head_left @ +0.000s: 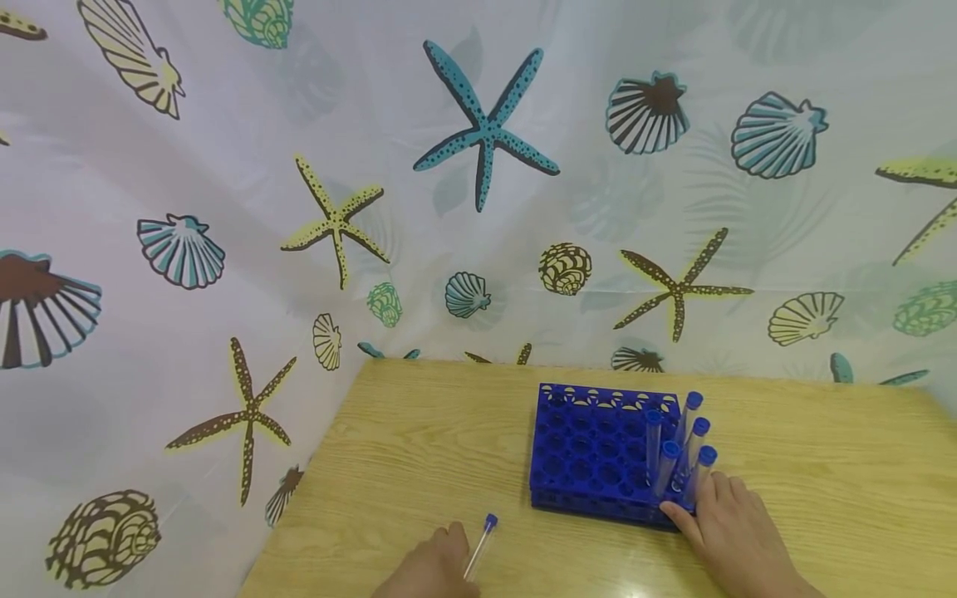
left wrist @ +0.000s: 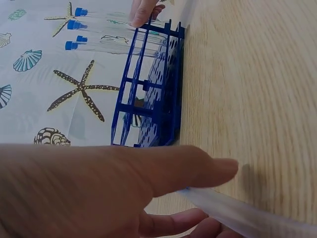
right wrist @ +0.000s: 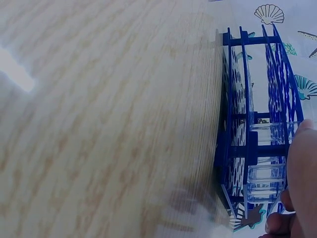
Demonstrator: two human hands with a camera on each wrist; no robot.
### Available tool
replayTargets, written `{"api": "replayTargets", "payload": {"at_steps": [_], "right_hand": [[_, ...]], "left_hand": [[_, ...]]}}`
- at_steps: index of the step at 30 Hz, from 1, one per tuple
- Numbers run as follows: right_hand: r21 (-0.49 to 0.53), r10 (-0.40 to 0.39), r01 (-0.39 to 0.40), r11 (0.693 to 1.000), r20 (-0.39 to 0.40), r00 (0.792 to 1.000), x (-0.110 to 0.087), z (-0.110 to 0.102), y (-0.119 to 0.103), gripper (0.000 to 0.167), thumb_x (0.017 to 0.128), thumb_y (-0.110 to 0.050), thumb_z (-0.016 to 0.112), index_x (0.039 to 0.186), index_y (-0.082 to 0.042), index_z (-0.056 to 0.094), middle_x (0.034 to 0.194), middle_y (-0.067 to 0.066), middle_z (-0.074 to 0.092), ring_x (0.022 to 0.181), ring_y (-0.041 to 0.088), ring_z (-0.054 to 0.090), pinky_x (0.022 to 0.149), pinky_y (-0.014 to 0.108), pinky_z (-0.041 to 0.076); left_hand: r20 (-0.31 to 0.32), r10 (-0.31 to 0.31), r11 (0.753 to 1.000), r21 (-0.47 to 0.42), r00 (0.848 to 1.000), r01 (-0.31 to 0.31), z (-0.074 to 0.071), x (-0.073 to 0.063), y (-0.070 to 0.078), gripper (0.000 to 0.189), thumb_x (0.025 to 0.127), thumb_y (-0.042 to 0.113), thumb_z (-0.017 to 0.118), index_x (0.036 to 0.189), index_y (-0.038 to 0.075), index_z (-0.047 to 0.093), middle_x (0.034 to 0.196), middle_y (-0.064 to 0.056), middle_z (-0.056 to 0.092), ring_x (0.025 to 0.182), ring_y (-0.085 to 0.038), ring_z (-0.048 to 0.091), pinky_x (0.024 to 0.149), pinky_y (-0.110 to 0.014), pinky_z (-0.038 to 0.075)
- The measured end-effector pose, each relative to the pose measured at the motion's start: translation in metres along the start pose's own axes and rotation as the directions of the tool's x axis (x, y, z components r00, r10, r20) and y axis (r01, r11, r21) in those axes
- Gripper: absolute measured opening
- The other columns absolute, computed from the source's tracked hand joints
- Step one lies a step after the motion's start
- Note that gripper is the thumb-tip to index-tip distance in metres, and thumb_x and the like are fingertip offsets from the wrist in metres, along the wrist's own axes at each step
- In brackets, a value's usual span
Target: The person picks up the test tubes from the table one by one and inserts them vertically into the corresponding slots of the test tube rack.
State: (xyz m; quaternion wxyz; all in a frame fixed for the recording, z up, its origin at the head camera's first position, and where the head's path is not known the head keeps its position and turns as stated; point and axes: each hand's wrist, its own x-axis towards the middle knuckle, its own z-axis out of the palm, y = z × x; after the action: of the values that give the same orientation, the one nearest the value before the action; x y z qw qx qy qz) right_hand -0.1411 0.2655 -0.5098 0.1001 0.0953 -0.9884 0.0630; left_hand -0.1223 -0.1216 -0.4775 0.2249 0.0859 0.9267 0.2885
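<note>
A blue test tube rack [head_left: 591, 453] stands on the table. Several clear test tubes with blue caps [head_left: 669, 453] stand in its right end, leaning slightly. My right hand [head_left: 736, 531] grips the rack's front right corner, thumb over the front edge and fingers along the side. The right wrist view shows that hand [right wrist: 303, 173] beside the rack's top, with the tubes' lower parts [right wrist: 267, 176] inside. To the rack's front left, my left hand [head_left: 434, 566] holds another capped test tube [head_left: 480, 548]. In the left wrist view this tube [left wrist: 237, 210] passes between thumb and fingers.
The rack and hands are over a light wood-grain table [head_left: 419, 432]. Behind it and on its left hangs a white curtain [head_left: 404, 108] printed with starfish and shells.
</note>
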Motion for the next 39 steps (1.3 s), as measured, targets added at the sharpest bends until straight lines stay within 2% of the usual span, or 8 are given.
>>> {"api": "replayTargets", "payload": {"at_steps": [10,15,20,24,27,32,36,39], "right_hand": [[0.003,0.007,-0.007,1.000,0.012,1.000,0.000,-0.001,0.000,0.053,0.100,-0.054,0.049,0.092,-0.002,0.049,0.076,0.002,0.036,0.070,0.019,0.032,0.062,0.033,0.026],[0.008,0.009,-0.009,1.000,0.011,1.000,0.000,-0.002,-0.001,0.052,0.100,-0.053,0.050,0.092,-0.002,0.049,0.076,0.002,0.036,0.070,0.019,0.032,0.062,0.033,0.026],[0.003,0.008,-0.008,1.000,0.016,1.000,0.000,-0.002,-0.001,0.052,0.100,-0.054,0.049,0.090,-0.003,0.048,0.077,0.002,0.036,0.070,0.019,0.032,0.062,0.033,0.026],[0.000,0.008,-0.008,1.000,0.020,1.000,0.000,-0.002,-0.001,0.051,0.100,-0.054,0.049,0.087,-0.005,0.046,0.076,0.002,0.034,0.070,0.019,0.031,0.062,0.033,0.025],[-0.002,0.008,-0.008,1.000,0.019,1.000,0.000,-0.002,-0.001,0.050,0.100,-0.054,0.049,0.087,-0.005,0.046,0.076,0.002,0.034,0.070,0.019,0.031,0.062,0.032,0.024],[-0.006,0.005,-0.004,1.000,0.019,1.000,0.001,-0.002,0.000,0.051,0.100,-0.054,0.049,0.087,-0.005,0.046,0.076,0.001,0.034,0.070,0.019,0.031,0.062,0.032,0.025],[-0.009,0.007,-0.007,1.000,0.024,1.000,0.001,-0.001,0.000,0.051,0.100,-0.054,0.049,0.085,-0.005,0.046,0.076,0.002,0.034,0.070,0.019,0.031,0.062,0.032,0.025],[-0.015,0.011,-0.011,1.000,0.027,1.000,0.001,-0.001,0.000,0.051,0.100,-0.054,0.049,0.084,-0.005,0.046,0.075,0.002,0.034,0.069,0.019,0.031,0.062,0.032,0.025]], "left_hand": [[0.051,-0.039,0.996,-0.084,0.998,0.043,0.004,0.005,-0.002,0.030,0.077,-0.004,0.068,0.097,0.000,0.045,0.083,-0.013,0.049,0.071,-0.025,0.052,0.063,-0.043,0.051],[0.043,-0.004,0.992,-0.124,0.999,0.010,0.003,0.004,-0.006,0.030,0.077,-0.004,0.067,0.096,0.002,0.045,0.084,-0.010,0.050,0.071,-0.023,0.052,0.061,-0.038,0.049],[0.034,0.018,0.995,-0.094,0.999,-0.015,0.001,0.005,-0.006,0.028,0.079,-0.002,0.067,0.095,0.005,0.045,0.082,-0.007,0.048,0.068,-0.020,0.048,0.058,-0.031,0.043],[0.018,-0.017,0.998,-0.053,1.000,0.018,0.001,0.007,-0.002,0.026,0.082,0.000,0.067,0.096,0.005,0.046,0.082,-0.008,0.048,0.069,-0.022,0.048,0.060,-0.034,0.045],[0.006,-0.032,0.995,-0.097,0.999,0.033,-0.002,0.007,0.001,0.024,0.084,0.000,0.066,0.096,0.005,0.047,0.084,-0.009,0.049,0.072,-0.024,0.049,0.064,-0.039,0.045],[-0.024,0.001,0.989,-0.149,1.000,-0.004,-0.010,0.010,0.005,0.020,0.087,0.001,0.066,0.096,0.005,0.049,0.086,-0.008,0.051,0.075,-0.023,0.050,0.065,-0.037,0.044],[-0.041,0.017,0.992,-0.126,0.999,-0.022,-0.019,0.017,0.008,0.021,0.089,0.006,0.067,0.102,0.006,0.051,0.091,-0.005,0.053,0.080,-0.020,0.053,0.067,-0.035,0.047],[-0.056,0.070,0.991,-0.112,0.996,-0.076,-0.025,0.022,0.011,0.026,0.090,0.008,0.068,0.109,0.004,0.051,0.099,-0.007,0.056,0.086,-0.021,0.056,0.070,-0.035,0.050]]}}
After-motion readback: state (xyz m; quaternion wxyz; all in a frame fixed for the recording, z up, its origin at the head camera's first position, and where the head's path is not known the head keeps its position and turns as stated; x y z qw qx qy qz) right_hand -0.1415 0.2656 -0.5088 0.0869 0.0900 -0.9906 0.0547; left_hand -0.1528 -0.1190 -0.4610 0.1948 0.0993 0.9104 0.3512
